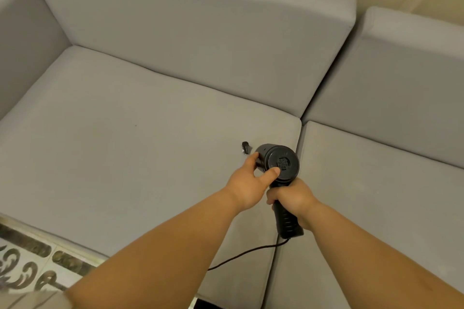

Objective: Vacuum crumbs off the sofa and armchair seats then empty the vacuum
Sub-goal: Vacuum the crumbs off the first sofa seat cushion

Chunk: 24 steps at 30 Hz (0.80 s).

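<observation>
A black plastic handheld vacuum [278,162], shaped like a short round barrel with a circular grilled vent on its rear face, is held over the front right part of a grey fabric sofa seat cushion [120,148]. A narrow dark nozzle [245,148] at its front end is pointed down at the cushion's finely woven, matte surface; whether it touches the fabric cannot be told. A ribbed black handle [287,221] is angled down from the barrel, and a thin black cord [241,254] is trailed from its base across the cushion's front edge.

The handle is gripped by the right hand [288,198], with the fingers curled firmly round its upper part. The barrel is steadied by the left hand [251,180]: the thumb is pressed against the rim of the rear face, and the fingers are wrapped round the left side of the body. Both bare forearms are extended forward from the lower edge of the view.

A second grey seat cushion [376,208] is set just beside the first, divided from it by a narrow seam. Boxy, square-edged back cushions [200,40] are stood behind. A patterned tiled floor [30,266] is seen at the lower left.
</observation>
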Motion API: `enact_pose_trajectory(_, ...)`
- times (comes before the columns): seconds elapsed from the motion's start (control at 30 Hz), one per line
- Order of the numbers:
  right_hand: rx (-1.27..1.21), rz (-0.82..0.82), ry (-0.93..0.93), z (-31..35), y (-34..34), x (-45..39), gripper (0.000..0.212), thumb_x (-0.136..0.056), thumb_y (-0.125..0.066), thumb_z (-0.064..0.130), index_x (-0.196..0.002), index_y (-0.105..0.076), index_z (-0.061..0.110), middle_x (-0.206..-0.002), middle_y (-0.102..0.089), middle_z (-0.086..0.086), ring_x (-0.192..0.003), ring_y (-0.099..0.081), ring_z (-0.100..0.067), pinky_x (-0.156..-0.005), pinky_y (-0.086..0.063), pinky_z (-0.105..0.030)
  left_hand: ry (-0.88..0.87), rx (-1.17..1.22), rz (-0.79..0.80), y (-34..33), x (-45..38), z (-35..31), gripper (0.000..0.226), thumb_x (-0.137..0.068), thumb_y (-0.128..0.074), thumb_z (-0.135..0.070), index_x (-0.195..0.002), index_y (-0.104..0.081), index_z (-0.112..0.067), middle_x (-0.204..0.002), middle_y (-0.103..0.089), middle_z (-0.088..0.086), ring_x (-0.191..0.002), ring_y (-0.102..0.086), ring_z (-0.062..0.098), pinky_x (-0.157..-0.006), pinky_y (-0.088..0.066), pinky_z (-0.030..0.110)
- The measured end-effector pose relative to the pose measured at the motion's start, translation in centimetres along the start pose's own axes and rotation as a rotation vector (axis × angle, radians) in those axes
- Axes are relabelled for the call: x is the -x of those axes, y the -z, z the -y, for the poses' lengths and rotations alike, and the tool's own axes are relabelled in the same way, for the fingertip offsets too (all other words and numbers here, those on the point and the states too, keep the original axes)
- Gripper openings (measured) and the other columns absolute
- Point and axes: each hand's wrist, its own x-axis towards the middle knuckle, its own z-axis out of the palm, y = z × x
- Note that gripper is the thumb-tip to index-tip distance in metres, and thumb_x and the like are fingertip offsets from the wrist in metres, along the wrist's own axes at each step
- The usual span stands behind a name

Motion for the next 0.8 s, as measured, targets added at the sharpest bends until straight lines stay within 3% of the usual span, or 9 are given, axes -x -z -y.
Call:
enact_pose_trajectory(0.23, 0.023, 0.041, -0.031, -2.8, 1.0, 2.0, 0.031, -0.065, -0.070, -0.002, -0.095, -0.064, 0.004, -0.084, -0.063, -0.017, -0.077, -0.059, -0.033, -0.072, -0.053, -0.041, 0.017, 0.018, 0.002, -2.6, 2.8, 0.9, 0.076, -0.088, -0.058, -0.049, -0.150, -0.018, -0.028, -0.149, -0.038, -0.001, -0.136, -0.037, 0.019, -0.102, -0.031, 0.028)
enact_pose_trajectory(0.37, 0.056, 0.056, -0.039, -4.5, 1.6, 3.6, 0.027, -0.066, -0.070, -0.001, -0.092, -0.064, 0.005, -0.083, -0.063, -0.016, -0.074, -0.058, -0.030, -0.065, -0.051, -0.034, 0.032, 0.031, -0.017, -4.1, 4.7, 1.7, 0.077, -0.088, -0.058, -0.049, -0.150, -0.019, -0.028, -0.148, -0.039, 0.000, -0.135, -0.037, 0.019, -0.104, -0.032, 0.029)
enact_pose_trajectory(0.57, 0.084, 0.087, -0.044, -6.6, 2.5, 5.7, 0.025, -0.065, -0.069, -0.004, -0.089, -0.063, 0.004, -0.081, -0.062, -0.017, -0.072, -0.058, -0.031, -0.064, -0.051, -0.035, 0.036, 0.067, -0.047, -6.3, 7.4, 2.8, 0.076, -0.088, -0.059, -0.047, -0.150, -0.021, -0.026, -0.147, -0.040, 0.000, -0.135, -0.037, 0.019, -0.108, -0.032, 0.032)
enact_pose_trajectory(0.8, 0.087, 0.014, 0.053, -6.1, 2.7, 6.2, 0.025, -0.060, -0.067, -0.005, -0.084, -0.064, 0.004, -0.074, -0.062, -0.015, -0.067, -0.058, -0.031, -0.061, -0.051, -0.036, -0.009, 0.105, -0.086, -6.5, 7.9, 2.2, 0.073, -0.087, -0.059, -0.048, -0.148, -0.025, -0.028, -0.143, -0.045, -0.002, -0.130, -0.042, 0.016, -0.098, -0.033, 0.024)
